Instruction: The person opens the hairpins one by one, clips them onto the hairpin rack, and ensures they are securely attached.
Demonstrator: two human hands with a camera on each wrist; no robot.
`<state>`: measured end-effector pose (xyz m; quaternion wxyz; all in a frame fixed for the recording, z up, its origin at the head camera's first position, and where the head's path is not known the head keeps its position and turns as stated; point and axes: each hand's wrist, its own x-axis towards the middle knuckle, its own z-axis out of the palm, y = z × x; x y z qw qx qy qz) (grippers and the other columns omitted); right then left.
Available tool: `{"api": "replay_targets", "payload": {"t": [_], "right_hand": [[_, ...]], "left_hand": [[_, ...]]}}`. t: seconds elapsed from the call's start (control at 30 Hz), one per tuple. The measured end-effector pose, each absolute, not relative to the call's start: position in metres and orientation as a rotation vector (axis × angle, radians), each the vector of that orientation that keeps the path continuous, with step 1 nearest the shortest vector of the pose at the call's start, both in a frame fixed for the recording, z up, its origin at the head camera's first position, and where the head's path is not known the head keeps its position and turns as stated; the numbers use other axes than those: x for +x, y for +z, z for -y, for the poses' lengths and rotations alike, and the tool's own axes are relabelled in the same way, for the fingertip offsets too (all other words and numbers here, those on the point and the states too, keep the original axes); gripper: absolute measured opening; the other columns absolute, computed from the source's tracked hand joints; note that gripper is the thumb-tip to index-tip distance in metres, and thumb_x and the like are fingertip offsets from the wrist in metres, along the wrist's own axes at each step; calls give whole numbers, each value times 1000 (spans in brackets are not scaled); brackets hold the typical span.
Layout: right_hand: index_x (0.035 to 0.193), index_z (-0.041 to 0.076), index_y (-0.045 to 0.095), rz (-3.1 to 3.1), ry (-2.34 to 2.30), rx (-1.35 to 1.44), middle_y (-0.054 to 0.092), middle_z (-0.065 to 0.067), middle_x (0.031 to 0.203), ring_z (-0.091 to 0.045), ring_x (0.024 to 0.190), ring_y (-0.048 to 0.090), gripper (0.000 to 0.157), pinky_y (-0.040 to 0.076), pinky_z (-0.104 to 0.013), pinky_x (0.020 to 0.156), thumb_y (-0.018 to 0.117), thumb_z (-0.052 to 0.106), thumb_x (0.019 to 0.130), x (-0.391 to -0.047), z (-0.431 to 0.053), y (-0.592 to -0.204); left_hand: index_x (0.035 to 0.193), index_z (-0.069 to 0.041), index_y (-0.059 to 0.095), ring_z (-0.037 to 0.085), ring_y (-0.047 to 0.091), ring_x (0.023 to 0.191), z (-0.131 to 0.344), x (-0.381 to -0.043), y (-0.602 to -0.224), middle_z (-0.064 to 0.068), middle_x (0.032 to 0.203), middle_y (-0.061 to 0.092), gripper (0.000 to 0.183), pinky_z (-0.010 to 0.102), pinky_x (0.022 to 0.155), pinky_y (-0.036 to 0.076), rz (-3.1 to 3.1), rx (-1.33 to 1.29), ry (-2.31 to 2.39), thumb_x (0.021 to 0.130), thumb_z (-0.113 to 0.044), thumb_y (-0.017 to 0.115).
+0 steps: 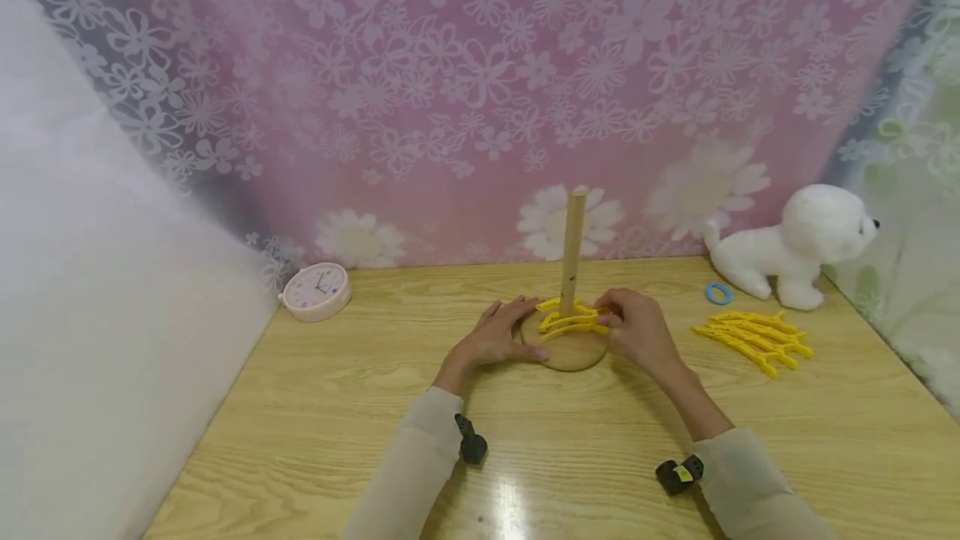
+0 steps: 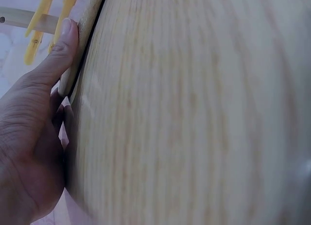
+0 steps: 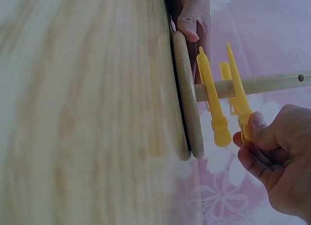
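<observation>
One yellow clip (image 3: 236, 91), pinched in your right hand (image 1: 637, 328), straddles the wooden post (image 1: 573, 244) above a second clip (image 3: 212, 96); your left hand (image 1: 497, 337) is spread against the round base (image 1: 572, 356). More clips (image 1: 756, 339) lie rightward on the surface (image 1: 300, 440).

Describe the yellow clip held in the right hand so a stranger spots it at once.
On the wooden table stands a round base with an upright pole. Beside the pole is the yellow clip whose end the right hand pinches; it sits farther from the base than the other clip beside the pole.
</observation>
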<state>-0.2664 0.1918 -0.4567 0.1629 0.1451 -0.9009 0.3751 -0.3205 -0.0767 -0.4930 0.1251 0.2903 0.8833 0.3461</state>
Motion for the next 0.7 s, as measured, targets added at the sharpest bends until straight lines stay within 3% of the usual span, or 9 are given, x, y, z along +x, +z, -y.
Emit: {"api": "replay_targets", "payload": {"t": [0.43,0.7], "right_hand": [[98,-4,76,2589,1027,447,74,-14,89,-22,74,66,13,55,-33,64,73,-12,88,-264,-189,-460],[108,-4,76,2627,1034,462,69,-11,86,-19,71,58,16,51,-32,63,72,-8,92,-267,-191,-456]], "left_hand": [[164,-27,36,14,14,160,76,-318,-496,-7,169,31,95,43,130,-3,-2583,843,1015,86,-49,84],[165,-30,34,13,12,160,78,-321,-496,-7,171,27,96,44,130,-4,-2576,829,1014,86,-51,83]]}}
